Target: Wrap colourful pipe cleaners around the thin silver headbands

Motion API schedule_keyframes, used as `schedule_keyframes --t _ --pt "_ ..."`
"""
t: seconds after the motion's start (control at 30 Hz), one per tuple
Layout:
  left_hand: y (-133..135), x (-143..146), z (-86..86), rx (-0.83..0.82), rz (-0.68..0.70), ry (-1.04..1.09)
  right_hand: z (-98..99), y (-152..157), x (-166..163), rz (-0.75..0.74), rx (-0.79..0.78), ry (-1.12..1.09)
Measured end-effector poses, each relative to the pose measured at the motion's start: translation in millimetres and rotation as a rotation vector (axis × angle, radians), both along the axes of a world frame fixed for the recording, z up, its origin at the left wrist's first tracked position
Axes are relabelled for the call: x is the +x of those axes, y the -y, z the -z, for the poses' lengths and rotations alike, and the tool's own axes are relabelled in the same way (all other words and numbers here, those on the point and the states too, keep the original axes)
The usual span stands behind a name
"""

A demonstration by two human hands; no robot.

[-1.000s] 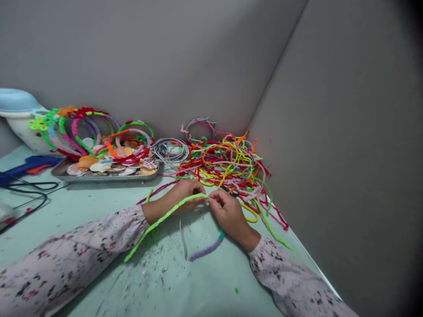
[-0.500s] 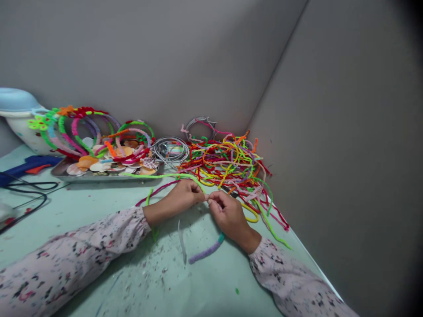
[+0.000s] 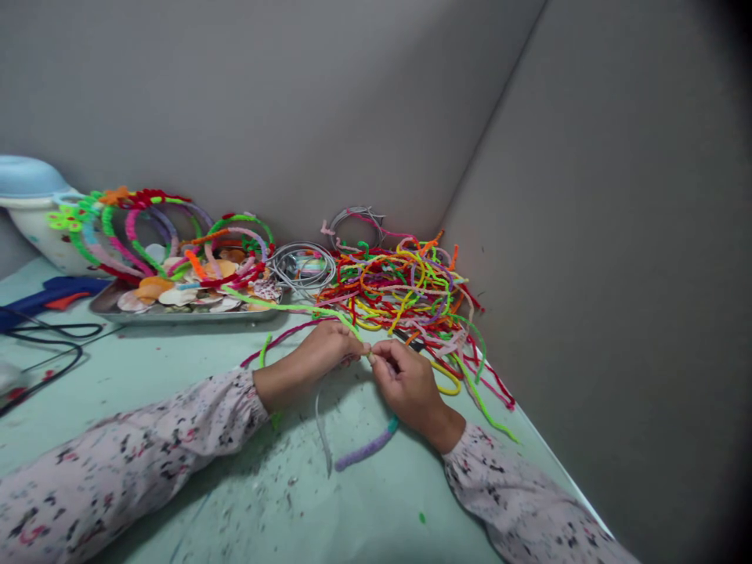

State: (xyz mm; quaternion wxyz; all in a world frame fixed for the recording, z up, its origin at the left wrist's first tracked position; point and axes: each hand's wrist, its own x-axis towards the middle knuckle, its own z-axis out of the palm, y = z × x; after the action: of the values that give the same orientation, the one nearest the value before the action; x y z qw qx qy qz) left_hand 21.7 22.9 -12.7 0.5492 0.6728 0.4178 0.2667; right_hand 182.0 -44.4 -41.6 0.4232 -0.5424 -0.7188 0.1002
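Note:
My left hand (image 3: 333, 346) is closed in a pinch on a light green pipe cleaner (image 3: 287, 305), whose long end runs left over the tray's edge. Its fingertips meet those of my right hand (image 3: 410, 385) above the table. My right hand is pinched around a curved band wrapped in fuzzy pipe cleaner; a purple end (image 3: 365, 452) with a teal stretch comes out below the palm. The part between the fingers is mostly hidden. A bare grey strand (image 3: 323, 439) hangs or lies below my left hand. A magenta pipe cleaner (image 3: 287, 335) passes behind my left wrist.
A heap of coloured pipe cleaners (image 3: 405, 282) fills the back right, beside coiled grey wire (image 3: 302, 266). A metal tray (image 3: 188, 317) holds shells and wrapped hoops (image 3: 132, 235). Left are a blue glue gun (image 3: 47, 298), its black cable and a lidded bin (image 3: 47, 235). Grey walls bound the table.
My left hand has rolled slightly, its fingers curling lower, and the green pipe cleaner's far end has risen a little over the tray. My right hand is nearly still.

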Motion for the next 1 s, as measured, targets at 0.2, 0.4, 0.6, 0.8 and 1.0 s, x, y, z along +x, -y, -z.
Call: schedule_keyframes --t 0.2,0.4,0.6,0.8,1.0 --pt "3 1 -5.4 -0.015 -0.003 -0.014 0.3 1 0 -0.005 0.029 0.01" --pt "0 0 1.7 -0.026 0.039 0.017 -1.0 -1 0 -0.01 0.026 -0.014" --pt "-2 0 6.7 0.068 0.038 -0.016 -0.3 -5 0 0.043 -0.092 -0.106" --pt "6 1 -2.9 0.421 -0.077 -0.12 2.8 -10 4 0.093 -0.121 -0.197" --pt "14 -1 -7.4 0.764 -0.006 -0.259 2.2 -10 4 0.068 -0.108 -0.217"
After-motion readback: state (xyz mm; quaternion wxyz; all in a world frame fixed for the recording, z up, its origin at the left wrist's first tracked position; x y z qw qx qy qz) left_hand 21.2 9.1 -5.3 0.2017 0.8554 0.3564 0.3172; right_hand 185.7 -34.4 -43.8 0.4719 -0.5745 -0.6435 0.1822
